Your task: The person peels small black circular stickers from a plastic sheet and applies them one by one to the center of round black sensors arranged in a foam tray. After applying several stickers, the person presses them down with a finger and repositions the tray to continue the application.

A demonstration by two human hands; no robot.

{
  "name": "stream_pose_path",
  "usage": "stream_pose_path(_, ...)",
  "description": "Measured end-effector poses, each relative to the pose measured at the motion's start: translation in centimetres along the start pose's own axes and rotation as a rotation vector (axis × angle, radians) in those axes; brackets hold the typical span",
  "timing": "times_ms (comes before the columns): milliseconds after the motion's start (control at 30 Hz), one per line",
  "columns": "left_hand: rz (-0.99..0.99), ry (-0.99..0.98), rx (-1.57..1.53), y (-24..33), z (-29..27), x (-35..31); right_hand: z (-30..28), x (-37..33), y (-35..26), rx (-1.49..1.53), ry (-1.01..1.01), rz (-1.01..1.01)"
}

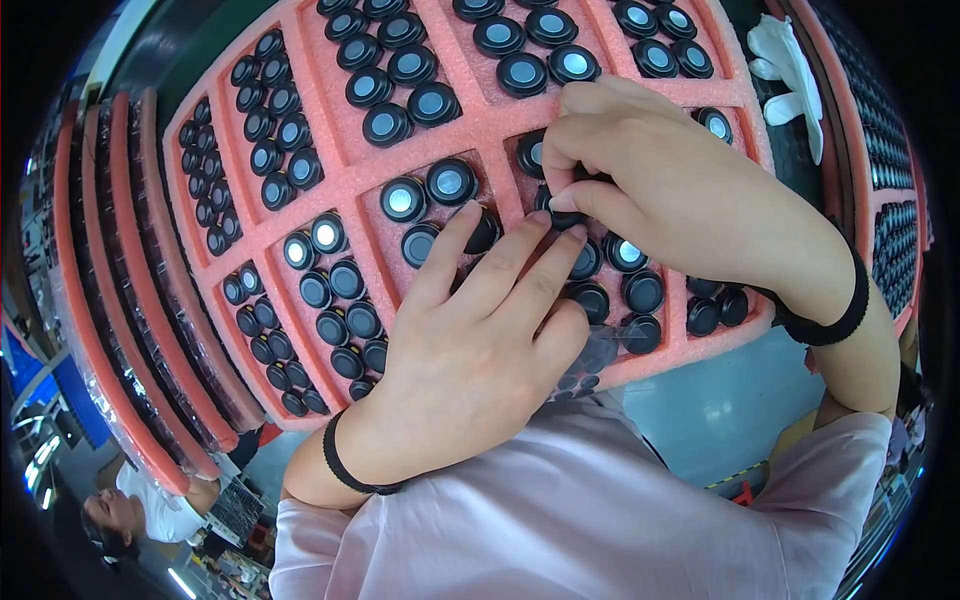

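Note:
In front of me lies a pink foam tray (pixel 440 143) divided into compartments. Rows of small black round parts (pixel 431 103) with silvery discs on top fill them. My left hand (pixel 480 325) reaches over the near middle compartments, its fingers stretched apart and their tips touching the parts and the divider. To its right, my right hand (pixel 635 165) is closed, thumb and bent fingers pinched around a black round part (pixel 564 204) in the middle right compartment. My fingers partly hide that part and its neighbours. Both wrists wear a black band.
Several pink foam trays (pixel 140 300) in clear wrap stand at the left. A white glove (pixel 787 75) lies beyond the tray's right edge. More filled trays (pixel 893 150) line the far right. Another person (pixel 150 505) is at the lower left.

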State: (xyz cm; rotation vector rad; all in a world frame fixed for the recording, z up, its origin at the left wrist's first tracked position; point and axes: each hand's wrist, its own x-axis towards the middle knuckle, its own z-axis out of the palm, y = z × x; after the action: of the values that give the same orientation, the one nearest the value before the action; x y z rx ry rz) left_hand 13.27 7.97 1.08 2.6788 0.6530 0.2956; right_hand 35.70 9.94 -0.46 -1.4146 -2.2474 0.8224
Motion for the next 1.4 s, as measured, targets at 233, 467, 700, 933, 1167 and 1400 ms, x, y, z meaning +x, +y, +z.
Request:
stream_pose_path(233,-0.011,0.004,0.007,0.1,0.0,0.0,0.3,0.0,0.2,-0.023,0.051,-0.041)
stream_pose_path(467,-0.009,0.0,0.018,0.1,0.1,0.0,0.4,0.3,-0.2,-0.044,0.106,-0.015)
stream_pose_path(700,0.017,0.045,0.004,0.3,-0.4,-0.4,-2.3,-1.5,-2.2,0.073,0.098,0.071)
stream_pose_path(933,0.061,0.163,-0.048,0.4,-0.9,-0.8,-2.2,-6.8,-5.5,0.239,-0.039,0.027)
stream_pose_path(1167,0.035,0.08,0.034,1.1,-2.2,-1.9,1.2,-9.2,-8.6,0.405,0.119,0.202)
stream_pose_path(1400,-0.111,0.065,-0.183,0.3,-4.6,-5.2,3.0,-8.5,-8.3,0.234,0.344,-0.113)
